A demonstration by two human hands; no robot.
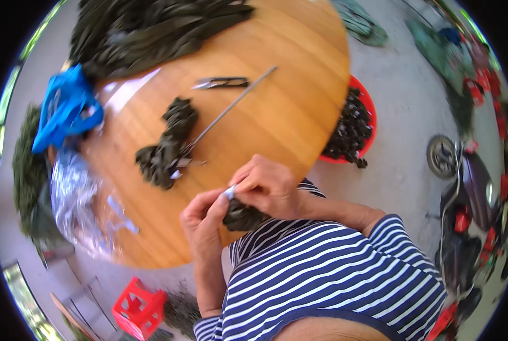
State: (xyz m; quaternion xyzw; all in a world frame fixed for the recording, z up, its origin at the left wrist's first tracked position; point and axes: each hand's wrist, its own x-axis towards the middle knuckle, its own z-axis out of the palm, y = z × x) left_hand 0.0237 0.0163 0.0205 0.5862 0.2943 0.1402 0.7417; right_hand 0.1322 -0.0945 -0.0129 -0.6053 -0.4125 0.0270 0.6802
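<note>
Dark leaf bundle [244, 217], at near edge of round wooden bench [277, 108]: left hand [204, 219] closed around it, right hand [268, 187] pinching pale strip [229, 192] on top; likely soft, light, pliable, best gripped mid-body.

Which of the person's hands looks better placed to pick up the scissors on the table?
Probably the right hand: it lies nearer the scissors. The left hand sits lower, cradling the dark bundle. Both now pinch a pale strip.
</note>
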